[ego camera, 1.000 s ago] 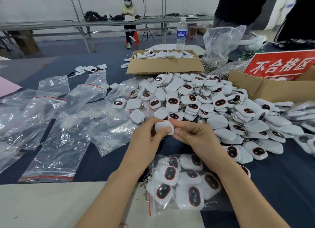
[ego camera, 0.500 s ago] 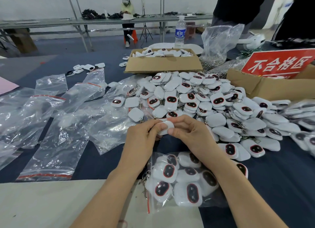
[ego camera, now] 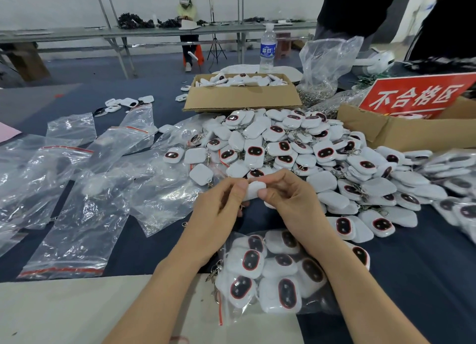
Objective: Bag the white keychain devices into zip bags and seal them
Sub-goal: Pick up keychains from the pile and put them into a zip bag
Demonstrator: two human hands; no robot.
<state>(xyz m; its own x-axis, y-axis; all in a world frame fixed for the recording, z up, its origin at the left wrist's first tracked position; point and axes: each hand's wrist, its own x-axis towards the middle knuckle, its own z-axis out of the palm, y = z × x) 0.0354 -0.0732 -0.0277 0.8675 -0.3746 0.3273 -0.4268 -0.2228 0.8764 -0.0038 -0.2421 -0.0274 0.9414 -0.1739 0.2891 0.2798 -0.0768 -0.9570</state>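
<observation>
- two hands pinch one white keychain device (ego camera: 253,190): left hand (ego camera: 221,207) at its 9 o'clock, right hand (ego camera: 291,202) at 3.
- filled zip bag (ego camera: 226,315) lies at their 6 o'clock, loose pile (ego camera: 322,153) at 1 o'clock.

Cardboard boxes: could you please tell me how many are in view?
2. One brown cardboard box of white keychain devices sits behind the pile; a second box, at the right, holds a red sign. Others may be hidden.
</observation>
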